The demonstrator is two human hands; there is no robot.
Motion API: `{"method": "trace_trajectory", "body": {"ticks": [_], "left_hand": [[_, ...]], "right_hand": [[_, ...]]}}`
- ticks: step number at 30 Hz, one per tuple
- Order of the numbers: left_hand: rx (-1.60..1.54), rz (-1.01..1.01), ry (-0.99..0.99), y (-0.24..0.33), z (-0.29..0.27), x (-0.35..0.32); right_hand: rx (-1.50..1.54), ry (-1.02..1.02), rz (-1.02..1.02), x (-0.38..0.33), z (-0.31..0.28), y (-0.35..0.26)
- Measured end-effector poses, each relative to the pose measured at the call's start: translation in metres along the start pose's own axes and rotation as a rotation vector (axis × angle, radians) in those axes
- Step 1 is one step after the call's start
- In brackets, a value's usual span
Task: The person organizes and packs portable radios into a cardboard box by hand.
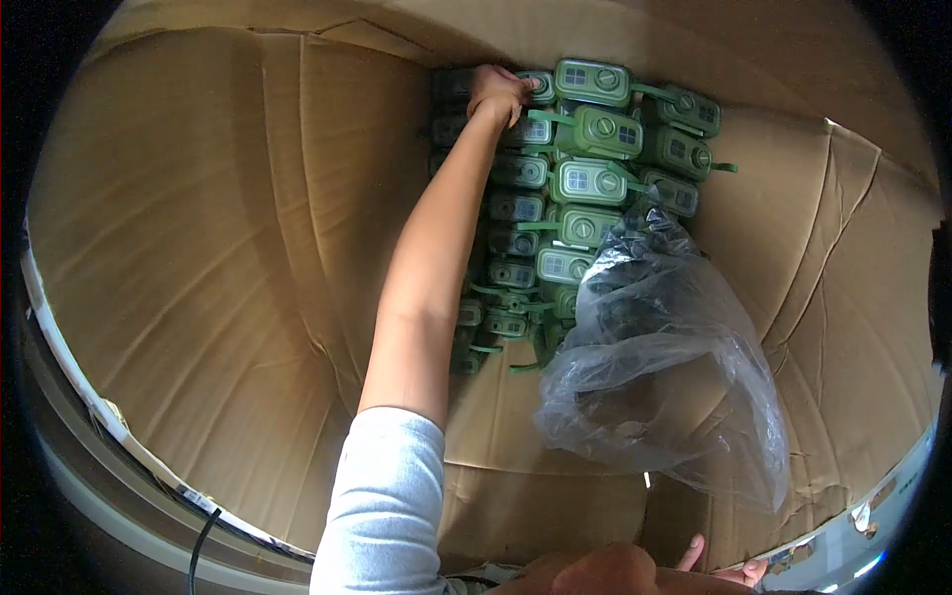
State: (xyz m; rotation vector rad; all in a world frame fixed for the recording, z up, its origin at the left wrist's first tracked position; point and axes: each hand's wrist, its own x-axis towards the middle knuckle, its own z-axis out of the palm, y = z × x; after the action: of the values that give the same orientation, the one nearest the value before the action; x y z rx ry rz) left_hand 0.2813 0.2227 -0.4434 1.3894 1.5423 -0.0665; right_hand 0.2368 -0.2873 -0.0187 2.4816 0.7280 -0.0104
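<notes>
From the head view I look down into a deep cardboard box whose creased brown walls fill most of the frame. My left hand reaches far in, the bare forearm stretched out from a light grey sleeve. Its grip is curled over the top of a green plastic device at the far end of the stack, the fingers wrapped on the device's upper edge and knuckles facing me; I read it as clenched on that piece.

Just to the right of that grip and below it lie many more green devices, packed in rows against the far wall, each with a small window and a round dial. Further right and nearer to me, a crumpled clear plastic bag covers the lower end of the stack.

My right hand shows only as fingertips at the bottom edge, well apart from the left grip; I cannot tell how it is set.
</notes>
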Motion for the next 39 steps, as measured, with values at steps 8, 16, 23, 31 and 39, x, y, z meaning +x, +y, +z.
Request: {"method": "trace_trajectory", "body": {"ticks": [8, 16, 23, 31, 39], "left_hand": [[0.255, 0.015, 0.025, -0.002, 0.007, 0.021], [-0.352, 0.274, 0.068, -0.006, -0.009, -0.055], [0.037, 0.577, -1.500, 0.095, -0.079, -0.250], [1.040, 1.052, -0.513, -0.018, 0.052, -0.306], [0.951, 1.064, -0.631, -0.037, 0.069, -0.277]], "right_hand": [[0.153, 0.006, 0.082, 0.035, -0.021, -0.027], [0.385, 0.076, 0.098, 0.063, -0.028, -0.053], [0.620, 0.092, 0.096, 0.073, -0.029, -0.059], [0.682, 0.071, 0.184, 0.068, -0.034, -0.073], [0.989, 0.087, 0.336, 0.068, -0.028, -0.078]]}}
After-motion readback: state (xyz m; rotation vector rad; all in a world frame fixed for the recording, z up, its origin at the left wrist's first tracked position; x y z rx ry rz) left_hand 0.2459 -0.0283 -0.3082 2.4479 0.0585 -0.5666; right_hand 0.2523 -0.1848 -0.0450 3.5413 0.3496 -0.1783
